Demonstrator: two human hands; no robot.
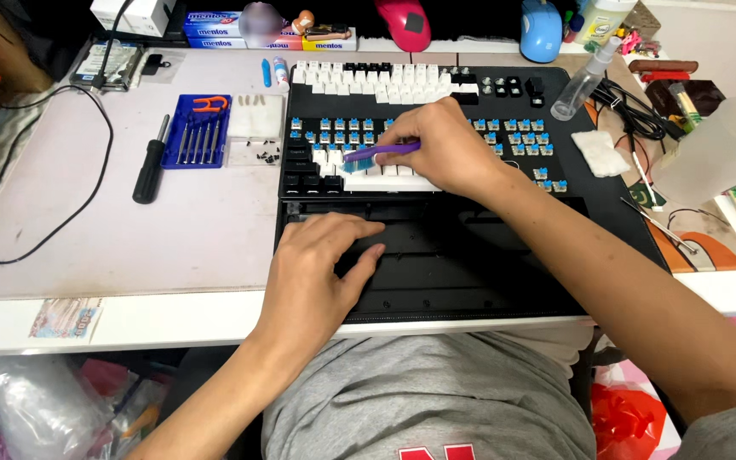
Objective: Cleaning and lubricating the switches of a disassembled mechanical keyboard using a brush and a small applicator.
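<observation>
Fingers of the left hand lie flat and spread, grasping nothing, pressing the black keyboard case. Further right, the right hand pinches a purple brush, its handle jutting left past the fingertips over white keycaps.

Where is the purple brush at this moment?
In the head view, the purple brush is held in the right hand, over the keyboard with bare blue switches, above the left hand.

home hobby desk; screwdriver set, dismantled keyboard, clutter
</observation>
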